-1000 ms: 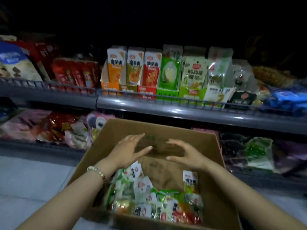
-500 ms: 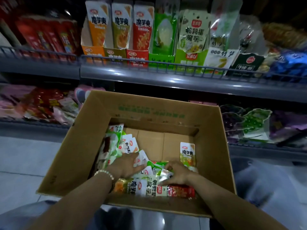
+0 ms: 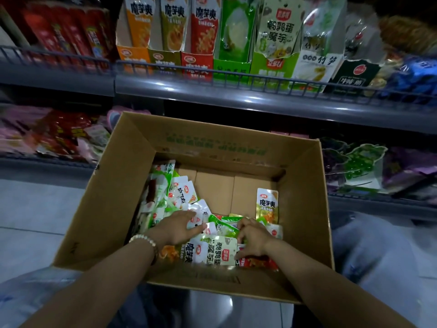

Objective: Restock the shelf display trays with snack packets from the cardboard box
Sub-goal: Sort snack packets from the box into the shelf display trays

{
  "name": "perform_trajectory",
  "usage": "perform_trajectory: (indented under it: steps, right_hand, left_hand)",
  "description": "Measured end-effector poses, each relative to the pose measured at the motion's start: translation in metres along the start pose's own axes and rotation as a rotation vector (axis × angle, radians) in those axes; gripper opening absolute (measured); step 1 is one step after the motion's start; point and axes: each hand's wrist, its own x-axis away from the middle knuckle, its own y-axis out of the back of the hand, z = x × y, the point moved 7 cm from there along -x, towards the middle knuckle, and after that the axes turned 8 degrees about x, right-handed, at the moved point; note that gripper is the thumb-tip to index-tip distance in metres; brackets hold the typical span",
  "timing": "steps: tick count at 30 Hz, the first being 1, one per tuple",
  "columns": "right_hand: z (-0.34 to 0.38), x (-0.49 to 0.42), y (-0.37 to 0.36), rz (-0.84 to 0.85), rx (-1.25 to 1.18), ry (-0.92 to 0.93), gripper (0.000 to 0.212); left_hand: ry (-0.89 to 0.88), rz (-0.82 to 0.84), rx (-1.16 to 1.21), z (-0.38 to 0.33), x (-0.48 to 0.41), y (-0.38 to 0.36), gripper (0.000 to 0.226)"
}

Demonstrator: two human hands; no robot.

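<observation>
1. Closest in, both hands are down inside the cardboard box (image 3: 111,209), which sits at 6 o'clock below the shelf.
2. The left hand (image 3: 179,227), with a beaded bracelet (image 3: 144,239) at the wrist, lies with fingers fairly straight, flat across some white packets. It pinches nothing.
3. The right hand (image 3: 253,237) is curled, its fingers hooked into green packets. Its thumb is on the edge of the quail-egg konjac packet (image 3: 220,250), which reads 鹌鹑蛋魔芋. It looks like a gathering grip, but I can't tell how firm it is.
4. The snack packets (image 3: 175,197) are heaped along the box's 9 and 6 o'clock sides. One upright packet (image 3: 267,204) at 3 o'clock reads 魔芋爽.
5. My call is that we're at the gathering step and nothing has been lifted yet. The next move calls for collecting one flavour, squaring the bunch and carrying it up to 12 o'clock.
6. Farthest out, the display trays stand behind the wire shelf rail (image 3: 236,78).
   - The orange tray (image 3: 133,60), olive tray (image 3: 165,60) and red tray (image 3: 197,65) hold 魔芋爽 packets.
   - The light-green tray (image 3: 274,65) holds 鹌鹑蛋魔芋, the likely home for that thumbed packet.
   - The white tray (image 3: 316,67) reads 竹笋.
</observation>
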Motion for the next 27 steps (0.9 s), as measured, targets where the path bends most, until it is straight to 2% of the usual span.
perform_trajectory:
  steps: [2, 4, 7, 9, 13, 17, 21, 25, 27]
  right_hand:
    - [-0.003, -0.002, -0.001, -0.005, -0.024, 0.004, 0.025]
    - [-0.007, -0.004, 0.004, -0.063, -0.148, -0.029, 0.019]
    - [-0.011, -0.006, 0.024, -0.213, -0.577, -0.127, 0.016]
    - [-0.012, -0.004, 0.040, -0.292, -0.841, -0.177, 0.013]
    - [-0.013, 0.004, 0.077, -0.481, -1.218, -0.194, 0.009]
    - [-0.017, 0.019, 0.120, -0.615, -1.396, -0.123, 0.012]
    - [-0.004, 0.028, 0.146, -0.577, -1.554, -0.032, 0.012]
    - [0.023, 0.032, 0.178, -0.524, -1.631, 0.115, 0.018]
    - [0.035, 0.035, 0.197, -0.544, -1.632, 0.165, 0.018]
  left_hand:
    - [0.008, -0.002, 0.024, 0.002, -0.001, 0.001, 0.079]
    - [0.010, -0.005, 0.047, 0.002, -0.002, 0.001, 0.080]
    - [0.002, -0.019, 0.118, 0.001, -0.003, 0.004, 0.083]
    - [-0.021, -0.050, 0.262, -0.006, 0.000, 0.011, 0.087]
    - [-0.084, -0.163, 0.464, -0.026, 0.004, 0.037, 0.081]
    - [-0.135, -0.193, 0.586, -0.050, 0.010, 0.062, 0.077]
    - [-0.169, -0.135, 0.774, -0.076, 0.016, 0.086, 0.076]
    - [-0.203, 0.028, 1.049, -0.108, 0.030, 0.097, 0.040]
    - [-0.232, -0.021, 1.110, -0.116, 0.036, 0.107, 0.034]
